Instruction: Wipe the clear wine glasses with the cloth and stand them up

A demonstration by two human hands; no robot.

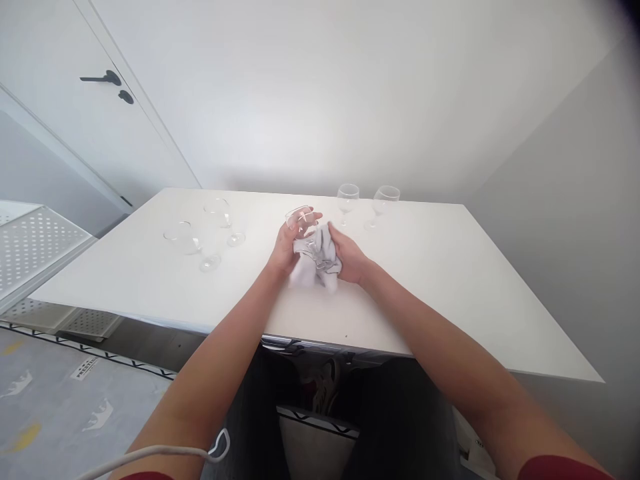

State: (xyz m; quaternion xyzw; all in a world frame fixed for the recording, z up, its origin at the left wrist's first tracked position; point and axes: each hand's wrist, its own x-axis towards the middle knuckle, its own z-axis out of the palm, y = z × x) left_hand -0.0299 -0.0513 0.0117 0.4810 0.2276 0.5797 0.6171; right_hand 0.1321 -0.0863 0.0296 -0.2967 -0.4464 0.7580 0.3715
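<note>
Over the middle of the white bench I've got a wineglass up by its bowl, fingers of my L hand curled round it. Fingers of my R hand are clamped on a pale grey cloth, bunched against the same glass. Stem & foot hard to make out — cloth covers most of that end. R fingertips mostly hidden behind the folds; a few L ones show thru/past the bowl. Cloth's lower end is blurry, can't tell if it touches the bench.

Four other glasses stand around: near-left glass & far-left glass off to my L, then inner-right glass & outer-right glass toward the back by the wall. All clear, so outlines nearly vanish vs. the white, esp. the L pair.

My forearms block bits of the bench's front edge; a white cable crosses the L one, running out of view at the bottom. Below, dark trousers hide most of the space — only pt of a shoe shows. Far L, a perforated panel is cut off.
</note>
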